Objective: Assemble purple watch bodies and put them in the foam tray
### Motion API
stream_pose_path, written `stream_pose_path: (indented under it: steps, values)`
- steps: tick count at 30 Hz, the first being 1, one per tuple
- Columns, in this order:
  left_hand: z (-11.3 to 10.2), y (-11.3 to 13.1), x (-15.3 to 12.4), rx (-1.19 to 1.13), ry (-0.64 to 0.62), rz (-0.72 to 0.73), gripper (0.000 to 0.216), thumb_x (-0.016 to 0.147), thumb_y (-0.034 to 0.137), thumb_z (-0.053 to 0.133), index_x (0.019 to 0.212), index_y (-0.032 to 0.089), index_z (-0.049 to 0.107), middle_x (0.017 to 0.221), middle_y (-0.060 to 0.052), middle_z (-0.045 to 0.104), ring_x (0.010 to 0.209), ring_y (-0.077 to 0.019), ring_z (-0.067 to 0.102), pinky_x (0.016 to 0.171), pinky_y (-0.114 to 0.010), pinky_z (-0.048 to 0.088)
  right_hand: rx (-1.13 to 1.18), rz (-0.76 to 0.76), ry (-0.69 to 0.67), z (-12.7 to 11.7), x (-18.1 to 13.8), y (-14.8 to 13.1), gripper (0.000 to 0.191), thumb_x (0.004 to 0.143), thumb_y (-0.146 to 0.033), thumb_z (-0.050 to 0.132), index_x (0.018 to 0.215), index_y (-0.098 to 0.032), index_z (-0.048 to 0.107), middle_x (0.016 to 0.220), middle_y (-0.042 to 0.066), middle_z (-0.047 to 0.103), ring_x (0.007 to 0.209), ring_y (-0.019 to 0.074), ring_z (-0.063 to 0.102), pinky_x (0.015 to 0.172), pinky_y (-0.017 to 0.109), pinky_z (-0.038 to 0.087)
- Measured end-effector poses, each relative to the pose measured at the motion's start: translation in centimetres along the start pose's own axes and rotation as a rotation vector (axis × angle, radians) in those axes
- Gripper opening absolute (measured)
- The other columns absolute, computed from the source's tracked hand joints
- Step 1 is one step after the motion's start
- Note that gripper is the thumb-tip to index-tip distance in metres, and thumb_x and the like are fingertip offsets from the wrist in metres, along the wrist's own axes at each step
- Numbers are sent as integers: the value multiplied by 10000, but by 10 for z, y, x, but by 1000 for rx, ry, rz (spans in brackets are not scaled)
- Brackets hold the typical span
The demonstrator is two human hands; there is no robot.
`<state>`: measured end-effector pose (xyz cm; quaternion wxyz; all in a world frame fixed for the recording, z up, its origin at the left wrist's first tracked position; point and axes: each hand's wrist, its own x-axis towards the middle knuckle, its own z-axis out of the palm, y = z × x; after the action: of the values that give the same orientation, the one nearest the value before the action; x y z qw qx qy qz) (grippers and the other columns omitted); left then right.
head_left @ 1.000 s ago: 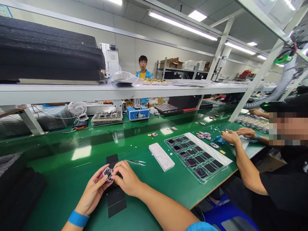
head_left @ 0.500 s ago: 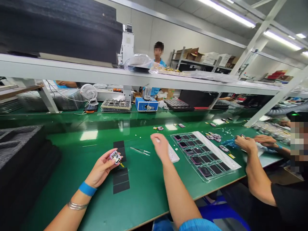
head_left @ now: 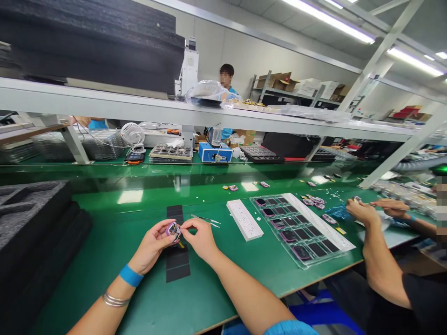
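My left hand [head_left: 152,243] grips a small electronic device housing [head_left: 173,229] with a purple rim, its open side showing circuitry. A yellow tab [head_left: 181,244] hangs from its lower edge. At the housing's right edge, my right hand [head_left: 201,238] has thumb and forefinger pinched together; whatever is between them is too small to make out. Beneath the hands lies a strip of black rectangles [head_left: 178,271] on the green table. Tweezers [head_left: 208,219] rest just behind my right hand. Farther right is a white block [head_left: 245,220] dotted with tiny pieces.
A clear tray [head_left: 296,228] of dark square-faced units lies right of the block. Black foam [head_left: 38,204] is stacked at the left. A co-worker's hands [head_left: 363,211] work at the right, near loose housings [head_left: 314,201]. A white shelf beam [head_left: 209,116] crosses above the table.
My right hand has moved left from over the white block to the housing, uncovering the block. My left hand still holds the housing in nearly the same place.
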<state>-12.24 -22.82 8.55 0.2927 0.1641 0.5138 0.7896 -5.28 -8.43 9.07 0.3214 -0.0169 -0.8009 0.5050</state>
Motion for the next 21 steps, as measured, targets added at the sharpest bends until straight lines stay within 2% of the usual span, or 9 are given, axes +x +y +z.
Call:
stream_pose_path:
  steps: [5, 9, 11, 13, 15, 18, 19, 21]
  values:
    - [-1, -4, 1, 2, -13, 1, 464, 557, 155, 812, 996, 163, 663, 913, -65, 687, 777, -160, 640, 717, -248, 541, -77, -104, -27, 5, -5, 5, 112, 727, -108, 574, 686, -194, 633, 751, 28, 668, 722, 147, 618, 706, 273, 496]
    - [0, -6, 2, -11, -1, -7, 452, 557, 149, 810, 984, 156, 661, 908, -55, 681, 778, -150, 635, 701, -230, 539, -194, -188, -107, 8, -6, 11, 126, 753, -95, 542, 737, -187, 625, 818, 55, 634, 844, 178, 582, 818, 341, 473]
    - [0, -6, 3, -48, 14, -15, 433, 583, 160, 797, 991, 158, 653, 917, -55, 677, 797, -160, 637, 712, -250, 545, -107, -82, -93, 9, -5, 14, 59, 756, -153, 584, 792, -183, 618, 895, 69, 616, 918, 192, 567, 853, 372, 469]
    - [-2, -5, 4, -101, 24, -13, 412, 619, 173, 775, 1009, 161, 640, 947, -61, 674, 830, -170, 641, 736, -268, 546, 131, 139, -74, 11, -5, 16, 221, 721, -231, 655, 932, -193, 597, 1026, 78, 593, 974, 189, 570, 843, 366, 490]
    - [-5, -3, 5, -151, 31, -3, 402, 649, 175, 753, 1030, 166, 624, 981, -69, 672, 862, -178, 644, 758, -274, 542, 419, 393, -175, 13, -5, 18, 423, 650, -279, 726, 1034, -206, 563, 1079, 73, 593, 955, 173, 602, 813, 342, 514]
    - [-12, 2, 7, -188, 32, -6, 406, 669, 171, 736, 1053, 172, 603, 985, -73, 676, 867, -185, 653, 767, -283, 542, 644, 646, -426, 13, -6, 16, 396, 576, -313, 783, 897, -152, 616, 891, 52, 656, 790, 144, 651, 778, 314, 525]
    - [-15, 3, 7, -194, 30, -11, 407, 672, 170, 733, 1056, 173, 599, 981, -71, 677, 858, -185, 657, 767, -288, 544, 655, 679, -465, 12, -6, 15, 357, 571, -321, 786, 829, -132, 629, 824, 46, 661, 740, 132, 652, 762, 297, 527]
    - [-18, 5, 8, -198, 30, -20, 396, 678, 167, 728, 1052, 171, 598, 975, -70, 679, 844, -183, 660, 760, -289, 547, 648, 677, -444, 9, -4, 13, 314, 586, -335, 776, 763, -115, 641, 752, 36, 658, 678, 111, 644, 727, 261, 527]
